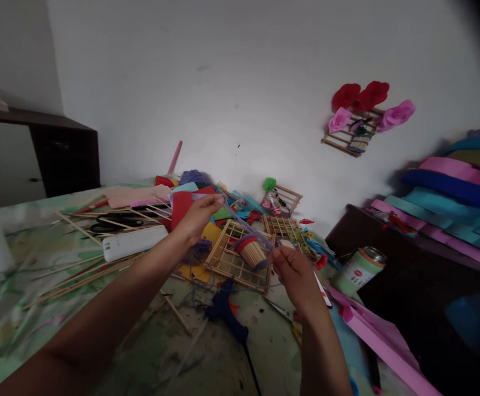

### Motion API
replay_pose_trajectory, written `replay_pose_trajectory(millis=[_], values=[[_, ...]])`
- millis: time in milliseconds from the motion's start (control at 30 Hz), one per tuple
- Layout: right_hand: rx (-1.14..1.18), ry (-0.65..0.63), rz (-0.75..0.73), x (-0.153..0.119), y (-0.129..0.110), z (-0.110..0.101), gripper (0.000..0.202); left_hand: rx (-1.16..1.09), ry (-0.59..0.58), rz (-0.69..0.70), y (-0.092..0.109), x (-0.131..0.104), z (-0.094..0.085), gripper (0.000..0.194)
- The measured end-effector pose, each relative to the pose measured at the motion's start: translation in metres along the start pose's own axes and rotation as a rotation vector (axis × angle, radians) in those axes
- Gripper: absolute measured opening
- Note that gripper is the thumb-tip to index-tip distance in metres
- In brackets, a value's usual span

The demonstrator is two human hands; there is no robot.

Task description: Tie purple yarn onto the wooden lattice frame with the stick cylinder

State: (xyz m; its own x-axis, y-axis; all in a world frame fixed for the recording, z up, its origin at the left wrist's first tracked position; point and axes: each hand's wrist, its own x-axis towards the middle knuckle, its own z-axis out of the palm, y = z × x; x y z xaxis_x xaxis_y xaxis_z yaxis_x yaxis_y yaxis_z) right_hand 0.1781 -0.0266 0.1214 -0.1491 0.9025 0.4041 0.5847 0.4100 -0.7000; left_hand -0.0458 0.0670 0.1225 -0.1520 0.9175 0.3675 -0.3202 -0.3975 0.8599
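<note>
A length of purple yarn (pixel 246 224) runs slantwise between my two hands. My left hand (pixel 204 213) pinches its upper end, fingertips closed together. Lower and to the right, my right hand (pixel 291 270) is closed on the other end. Just beneath the strand, a small stick basket (pixel 253 254) with a red and purple rim lies tilted on a lattice frame of thin sticks (pixel 219 258). A blue glue gun (pixel 228 314) rests on the table in front of the frame. Scissors (pixel 281 311) lie partly hidden by my right wrist.
Left are a white power strip-like block (pixel 134 243), loose sticks (pixel 78 283) and coloured paper (pixel 182 206). A green jar (pixel 359 269) and pink paper (pixel 382 335) stand right. A flower-decorated stick rack (pixel 359 124) hangs on the wall; paper rolls (pixel 454 187) are stacked far right.
</note>
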Motion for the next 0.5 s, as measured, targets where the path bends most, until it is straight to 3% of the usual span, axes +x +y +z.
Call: replay_pose_trajectory(millis=[67, 133, 200, 300, 400, 500], values=[[-0.112, -0.049, -0.02, 0.0, -0.003, 0.002, 0.035, 0.182, 0.054, 0.065, 0.0, -0.001, 0.0, 0.04], [-0.186, -0.108, -0.042, 0.0, -0.005, 0.005, 0.035, 0.305, -0.015, 0.133, 0.006, -0.011, 0.003, 0.049], [-0.225, -0.16, -0.054, 0.0, -0.007, 0.009, 0.032, 0.38, -0.261, 0.148, 0.014, -0.028, 0.011, 0.048], [-0.21, -0.233, -0.078, -0.001, -0.01, 0.013, 0.023, 0.509, -0.67, 0.066, 0.02, -0.056, 0.025, 0.047], [-0.15, -0.27, -0.12, -0.001, -0.013, 0.015, 0.02, 0.617, -0.847, 0.058, 0.015, -0.073, 0.036, 0.047], [-0.161, -0.281, -0.114, -0.001, -0.014, 0.016, 0.023, 0.698, -0.89, 0.079, 0.007, -0.075, 0.041, 0.044]])
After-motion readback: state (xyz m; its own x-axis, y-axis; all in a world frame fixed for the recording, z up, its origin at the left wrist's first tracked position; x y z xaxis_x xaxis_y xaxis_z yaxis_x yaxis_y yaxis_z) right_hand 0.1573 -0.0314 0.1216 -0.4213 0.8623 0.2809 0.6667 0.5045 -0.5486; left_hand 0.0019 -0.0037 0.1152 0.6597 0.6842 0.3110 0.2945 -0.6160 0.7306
